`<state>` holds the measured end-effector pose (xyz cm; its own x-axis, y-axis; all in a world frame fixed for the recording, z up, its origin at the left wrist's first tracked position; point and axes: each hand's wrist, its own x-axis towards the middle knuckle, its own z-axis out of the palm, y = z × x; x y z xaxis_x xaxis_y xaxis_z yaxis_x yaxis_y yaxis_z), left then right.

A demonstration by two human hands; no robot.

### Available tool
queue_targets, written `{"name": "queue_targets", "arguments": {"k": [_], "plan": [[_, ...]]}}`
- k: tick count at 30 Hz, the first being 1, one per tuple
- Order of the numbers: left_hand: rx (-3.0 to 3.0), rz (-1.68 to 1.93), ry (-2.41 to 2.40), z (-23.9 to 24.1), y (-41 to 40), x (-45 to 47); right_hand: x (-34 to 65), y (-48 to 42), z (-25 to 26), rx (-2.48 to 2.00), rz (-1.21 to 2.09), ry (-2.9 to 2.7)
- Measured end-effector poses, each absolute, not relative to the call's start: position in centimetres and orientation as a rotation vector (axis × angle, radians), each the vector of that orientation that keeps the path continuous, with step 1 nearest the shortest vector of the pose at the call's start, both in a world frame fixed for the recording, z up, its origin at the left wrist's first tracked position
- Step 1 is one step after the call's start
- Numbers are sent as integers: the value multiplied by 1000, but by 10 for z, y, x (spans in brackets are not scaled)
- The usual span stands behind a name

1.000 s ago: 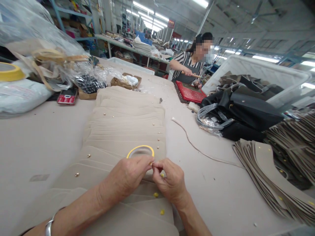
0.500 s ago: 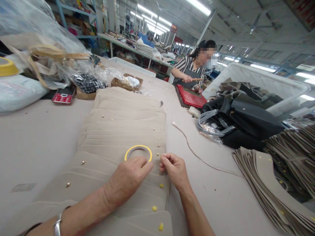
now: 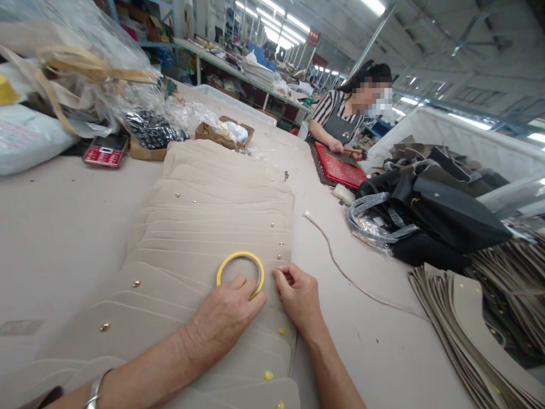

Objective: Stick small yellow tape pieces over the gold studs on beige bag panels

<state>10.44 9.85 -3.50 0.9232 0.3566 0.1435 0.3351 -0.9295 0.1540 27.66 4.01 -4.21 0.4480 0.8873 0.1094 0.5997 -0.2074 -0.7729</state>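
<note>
The left hand (image 3: 232, 309) has its fingers closed on the near rim of the tape roll (image 3: 219, 274), a yellow-edged ring reaching toward twelve o'clock. The right hand (image 3: 300, 292), at about four from the ring, is pinched narrow, its contents hidden, nearest the brass-coloured stud (image 3: 279, 257) just beyond at twelve. Beneath, smooth overlapping beige panels (image 3: 200, 233) run from six to twelve.

Pale cord (image 3: 349, 279), one length: right of the right hand (image 3: 298, 292). Black bag (image 3: 460, 211): farther right, beyond it. White crate (image 3: 472, 139): behind the bag. Co-worker (image 3: 340, 117), red slab (image 3: 338, 170): beyond the same hand. Cardboard box (image 3: 217, 141): beyond the left hand (image 3: 232, 312).
</note>
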Motion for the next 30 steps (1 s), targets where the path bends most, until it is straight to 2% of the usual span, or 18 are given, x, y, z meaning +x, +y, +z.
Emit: {"name": "queue_targets", "arguments": {"k": [6, 12, 19, 25, 30], "plan": [[2944, 267, 560, -41, 98, 104, 274, 44, -43, -1959, 367, -1286], [2941, 253, 579, -40, 99, 104, 277, 30, -49, -1877, 568, -979], [2900, 239, 621, -29, 103, 101, 272, 37, -49, -1963, 141, -1423], [2946, 404, 974, -15, 129, 93, 274, 48, -42, -2008, 208, -1403], [2971, 411, 999, -15, 136, 92, 274, 29, -28, -2040, 394, -1567]]}}
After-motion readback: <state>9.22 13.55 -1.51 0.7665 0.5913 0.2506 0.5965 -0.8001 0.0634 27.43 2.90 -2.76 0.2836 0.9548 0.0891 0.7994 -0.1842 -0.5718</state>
